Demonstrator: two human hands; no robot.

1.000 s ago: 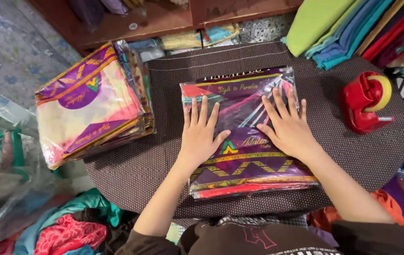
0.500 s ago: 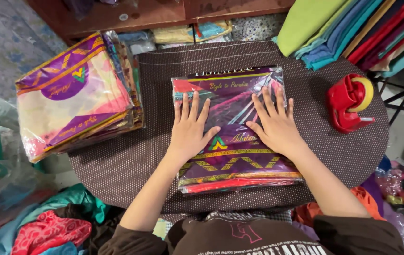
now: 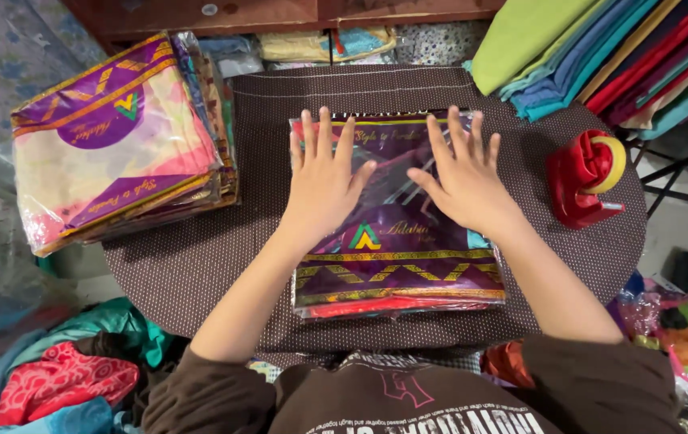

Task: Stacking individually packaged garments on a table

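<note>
Head-camera view: a round table point(image 3: 199, 265) draped in brown dotted cloth is carrying a stack of finished packets point(image 3: 115, 145) at its left edge, while folded fabrics point(image 3: 601, 56) are lying piled at upper right. At the table's centre, a clear-wrapped purple and gold garment packet point(image 3: 396, 257) is lying flat as the person's left hand point(image 3: 324, 181) and right hand point(image 3: 464, 181) are pressing on its upper half, fingers spread wide and gripping nothing. Folding and bagging are looking done, sealing apparently remaining, with a red tape dispenser point(image 3: 585, 181) sitting untouched near the right hand.
</note>
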